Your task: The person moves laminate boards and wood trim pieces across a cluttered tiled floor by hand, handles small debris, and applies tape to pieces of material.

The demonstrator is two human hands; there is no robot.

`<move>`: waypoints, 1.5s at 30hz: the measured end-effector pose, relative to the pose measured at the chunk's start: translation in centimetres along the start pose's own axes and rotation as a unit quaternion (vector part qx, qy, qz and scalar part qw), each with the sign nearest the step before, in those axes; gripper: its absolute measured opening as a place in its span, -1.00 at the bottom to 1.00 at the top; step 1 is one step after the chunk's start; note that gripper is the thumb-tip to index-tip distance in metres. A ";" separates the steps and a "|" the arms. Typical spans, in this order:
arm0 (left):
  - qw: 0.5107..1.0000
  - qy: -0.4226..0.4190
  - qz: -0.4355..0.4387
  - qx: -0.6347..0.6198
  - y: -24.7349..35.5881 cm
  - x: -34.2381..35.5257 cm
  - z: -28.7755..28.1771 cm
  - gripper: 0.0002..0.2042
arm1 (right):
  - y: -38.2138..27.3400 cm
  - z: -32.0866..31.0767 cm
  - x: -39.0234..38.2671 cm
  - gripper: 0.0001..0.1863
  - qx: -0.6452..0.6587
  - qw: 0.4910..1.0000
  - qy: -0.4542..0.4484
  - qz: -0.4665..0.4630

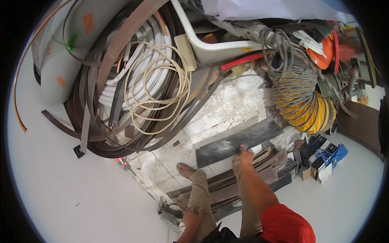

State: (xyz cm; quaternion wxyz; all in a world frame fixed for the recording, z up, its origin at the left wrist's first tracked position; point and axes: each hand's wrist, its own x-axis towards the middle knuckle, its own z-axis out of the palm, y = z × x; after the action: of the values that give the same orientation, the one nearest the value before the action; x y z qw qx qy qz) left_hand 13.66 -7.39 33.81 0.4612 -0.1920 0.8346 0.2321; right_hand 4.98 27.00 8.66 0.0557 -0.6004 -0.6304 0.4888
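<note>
Black panel (233, 143) slants over tiled floor (156, 160); orange lettering (88, 23) marks grey rolls (75, 60) far left. Coiled white tubing (110, 90) sits left, yellow ducting (312, 113) right, stacked strips (221, 187) near. Right hand (245, 157), arm stretched forward, is clamped on the panel's near edge; left hand (193, 219) rests on the trouser leg (201, 188), its grip unclear.

Coiled white tubing (162, 75), yellow ducting (310, 115) and stacked strips (227, 187) suggest a workshop storeroom.

Right fingers (242, 149) at black panel (227, 146) — grip too small to tell; white sheet (255, 9) cut off at top.
</note>
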 end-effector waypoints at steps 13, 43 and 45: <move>0.997 0.018 0.021 0.076 -2.1 0.8 -1.1 -0.55 | -6.7 -30.8 4.0 -0.46 -0.331 0.918 0.116 -0.183; 0.996 -0.046 -0.031 0.077 0.5 1.5 -0.4 -0.43 | 7.4 -26.7 -2.7 -0.45 -0.387 0.898 -0.068 0.196; 0.996 -0.035 -0.059 0.065 -0.5 1.7 -0.2 -0.43 | 5.7 -21.6 -0.7 -0.46 -0.391 0.903 -0.098 0.149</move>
State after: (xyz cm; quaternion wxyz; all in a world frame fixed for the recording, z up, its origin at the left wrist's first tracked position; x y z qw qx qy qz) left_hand 12.94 -8.06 32.29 0.5142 -0.2022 0.8186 0.1567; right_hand 23.37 37.21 16.31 -0.3185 -0.6100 -0.6766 0.2620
